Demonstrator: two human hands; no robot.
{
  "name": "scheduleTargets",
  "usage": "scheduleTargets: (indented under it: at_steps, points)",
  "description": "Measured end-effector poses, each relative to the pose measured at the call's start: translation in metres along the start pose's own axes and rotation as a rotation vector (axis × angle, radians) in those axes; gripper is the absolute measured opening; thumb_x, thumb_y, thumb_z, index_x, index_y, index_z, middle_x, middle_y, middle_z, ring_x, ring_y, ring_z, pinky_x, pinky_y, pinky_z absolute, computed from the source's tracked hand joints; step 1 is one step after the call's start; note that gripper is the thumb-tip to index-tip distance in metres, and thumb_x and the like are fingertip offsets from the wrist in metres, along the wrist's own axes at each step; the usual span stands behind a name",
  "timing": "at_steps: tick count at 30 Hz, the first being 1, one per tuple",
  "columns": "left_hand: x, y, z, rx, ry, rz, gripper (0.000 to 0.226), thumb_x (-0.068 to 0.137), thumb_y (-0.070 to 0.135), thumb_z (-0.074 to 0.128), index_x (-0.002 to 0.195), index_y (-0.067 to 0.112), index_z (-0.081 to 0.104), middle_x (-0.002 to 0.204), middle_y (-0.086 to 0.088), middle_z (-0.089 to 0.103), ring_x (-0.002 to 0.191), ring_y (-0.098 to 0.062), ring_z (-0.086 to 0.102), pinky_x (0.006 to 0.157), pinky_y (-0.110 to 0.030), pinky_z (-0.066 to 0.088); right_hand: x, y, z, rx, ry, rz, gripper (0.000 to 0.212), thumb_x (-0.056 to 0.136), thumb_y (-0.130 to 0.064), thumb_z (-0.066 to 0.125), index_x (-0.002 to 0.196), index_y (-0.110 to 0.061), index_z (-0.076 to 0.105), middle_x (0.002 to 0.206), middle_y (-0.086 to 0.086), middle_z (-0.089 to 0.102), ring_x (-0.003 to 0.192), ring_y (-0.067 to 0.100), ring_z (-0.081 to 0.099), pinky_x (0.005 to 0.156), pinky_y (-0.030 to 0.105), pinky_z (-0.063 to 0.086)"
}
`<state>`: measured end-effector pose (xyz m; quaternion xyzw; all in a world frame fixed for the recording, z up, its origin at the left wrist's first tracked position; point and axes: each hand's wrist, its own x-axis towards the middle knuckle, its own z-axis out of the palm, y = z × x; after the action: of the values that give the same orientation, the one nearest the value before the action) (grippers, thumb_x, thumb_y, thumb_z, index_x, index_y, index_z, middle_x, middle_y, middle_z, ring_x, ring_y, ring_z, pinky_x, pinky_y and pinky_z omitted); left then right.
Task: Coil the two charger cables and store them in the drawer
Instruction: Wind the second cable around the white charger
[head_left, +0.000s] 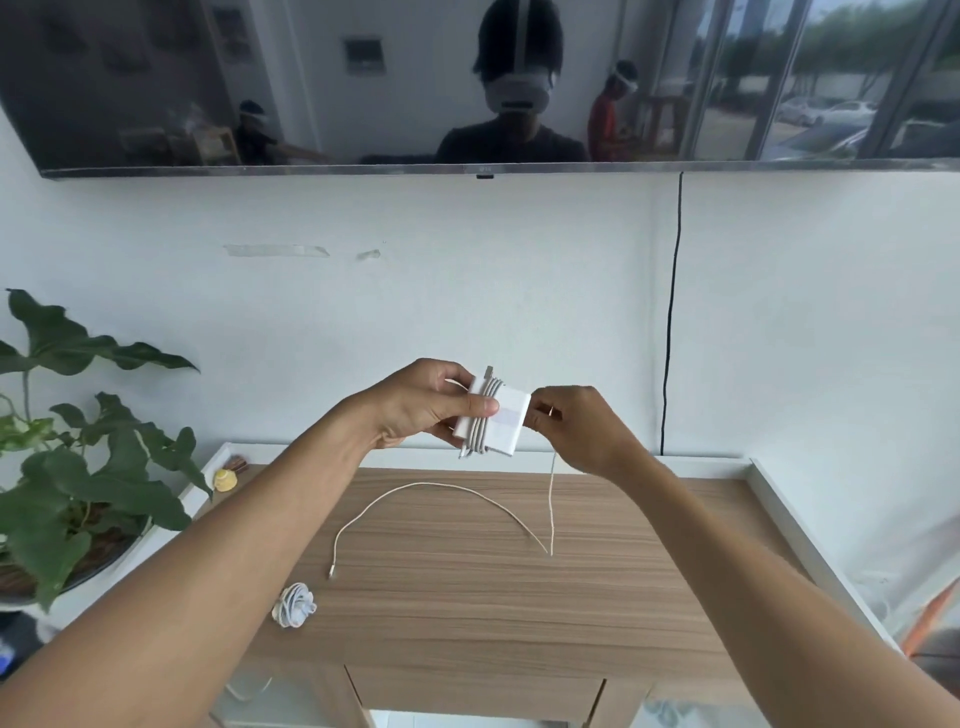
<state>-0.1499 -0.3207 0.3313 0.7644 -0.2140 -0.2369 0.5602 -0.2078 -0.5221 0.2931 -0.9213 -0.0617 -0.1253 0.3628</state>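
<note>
Above the worktop (519, 597), charger brick (511, 423): white, held in the air at mid-frame; the turns wound round it run roughly 12 to 6 o'clock, leaning slightly toward 1 o'clock, and a plug tip sticks out at 12 o'clock.
Left hand (426, 410): grips the brick from 9 o'clock, thumb pressed across the wraps.
Right hand (576, 431): at the brick's 3 o'clock edge, fingers pinching the cable.
Cable (431, 486): white; its free tail drops from the right hand toward 6 o'clock, meets the worktop, then arcs back toward 9 o'clock, with the connector end lying at 7 o'clock of the brick.
Second cable (294, 605): bundled in a small coil on the worktop, at 7 o'clock, well apart from both hands.
Plant (78, 467): green leaves at 9 o'clock, beside the worktop.
Television (311, 78): wall-mounted at 12 o'clock.
</note>
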Motion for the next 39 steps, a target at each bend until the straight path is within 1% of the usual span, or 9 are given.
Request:
scheduleTargets:
  at_steps: [3, 7, 13, 18, 21, 25, 28, 32, 39]
  points:
    - [-0.003, -0.004, 0.002, 0.034, -0.033, -0.022, 0.033, 0.082, 0.01, 0.073, 0.109, -0.002, 0.059, 0.087, -0.009, 0.073, 0.074, -0.024, 0.068, 0.071, -0.037, 0.06, 0.011, -0.006, -0.012, 0.027, -0.152, 0.112, 0.018, 0.092, -0.025, 0.06, 0.078, -0.016, 0.068, 0.058, -0.008, 0.051, 0.047, 0.005, 0.039, 0.046, 0.012, 0.033]
    - [-0.003, -0.005, 0.007, 0.123, -0.058, -0.03, 0.032, 0.079, 0.012, 0.076, 0.105, 0.001, 0.06, 0.098, -0.017, 0.072, 0.081, -0.027, 0.065, 0.066, -0.034, 0.059, 0.017, -0.015, -0.024, 0.239, -0.364, 0.256, 0.036, 0.092, -0.022, 0.06, 0.061, -0.009, 0.049, 0.055, -0.003, 0.036, 0.051, 0.014, 0.031, 0.05, 0.02, 0.031]
    - [0.005, -0.012, 0.016, 0.137, 0.137, -0.001, 0.029, 0.077, 0.015, 0.079, 0.095, 0.006, 0.059, 0.09, -0.014, 0.07, 0.072, -0.017, 0.066, 0.062, -0.033, 0.059, 0.018, -0.032, -0.011, -0.102, -0.087, 0.23, 0.027, 0.088, -0.018, 0.05, 0.084, 0.002, 0.067, 0.066, 0.007, 0.052, 0.055, 0.018, 0.038, 0.049, 0.025, 0.032]
    - [0.014, -0.013, 0.019, 0.042, 0.301, -0.001, 0.038, 0.075, 0.019, 0.082, 0.1, 0.001, 0.061, 0.078, -0.007, 0.066, 0.061, -0.011, 0.066, 0.058, -0.033, 0.059, 0.012, -0.04, 0.007, -0.145, 0.129, 0.105, 0.027, 0.089, -0.013, 0.044, 0.075, -0.003, 0.064, 0.067, 0.01, 0.061, 0.059, 0.026, 0.05, 0.055, 0.032, 0.042]
    - [0.017, -0.01, 0.02, -0.044, 0.362, 0.004, 0.028, 0.076, 0.02, 0.081, 0.089, 0.004, 0.061, 0.083, -0.01, 0.069, 0.068, -0.019, 0.069, 0.057, -0.032, 0.059, 0.005, -0.038, 0.019, -0.096, 0.296, -0.04, 0.027, 0.093, -0.015, 0.046, 0.078, -0.003, 0.065, 0.071, 0.009, 0.06, 0.065, 0.026, 0.053, 0.063, 0.041, 0.047]
    - [0.018, -0.01, 0.016, -0.245, 0.368, -0.047, 0.03, 0.083, 0.021, 0.074, 0.099, -0.003, 0.064, 0.085, -0.016, 0.071, 0.067, -0.024, 0.071, 0.06, -0.034, 0.061, -0.007, -0.038, 0.037, -0.004, 0.409, -0.182, 0.018, 0.094, -0.01, 0.052, 0.095, -0.011, 0.07, 0.072, 0.005, 0.057, 0.061, 0.021, 0.052, 0.058, 0.032, 0.043]
    - [0.016, -0.01, 0.015, -0.349, 0.317, -0.065, 0.02, 0.086, 0.021, 0.07, 0.092, 0.003, 0.063, 0.083, -0.014, 0.071, 0.065, -0.025, 0.071, 0.061, -0.033, 0.061, -0.012, -0.033, 0.044, 0.027, 0.444, -0.201, 0.017, 0.092, -0.007, 0.054, 0.098, -0.012, 0.07, 0.072, 0.003, 0.056, 0.058, 0.02, 0.052, 0.054, 0.032, 0.044]
    - [0.016, -0.008, 0.014, -0.299, 0.313, -0.057, 0.028, 0.083, 0.021, 0.074, 0.099, 0.001, 0.063, 0.087, -0.016, 0.072, 0.07, -0.029, 0.072, 0.063, -0.034, 0.06, -0.016, -0.026, 0.049, 0.012, 0.488, -0.213, 0.017, 0.09, -0.007, 0.057, 0.1, -0.012, 0.07, 0.079, -0.001, 0.053, 0.051, 0.015, 0.047, 0.051, 0.029, 0.043]
    - [0.014, -0.011, 0.014, -0.273, 0.319, -0.051, 0.024, 0.079, 0.021, 0.077, 0.089, 0.005, 0.063, 0.084, -0.016, 0.071, 0.066, -0.027, 0.072, 0.06, -0.033, 0.06, -0.022, -0.02, 0.049, -0.223, 0.418, -0.289, 0.017, 0.089, -0.01, 0.055, 0.102, -0.01, 0.067, 0.09, 0.004, 0.057, 0.044, 0.025, 0.047, 0.043, 0.036, 0.046]
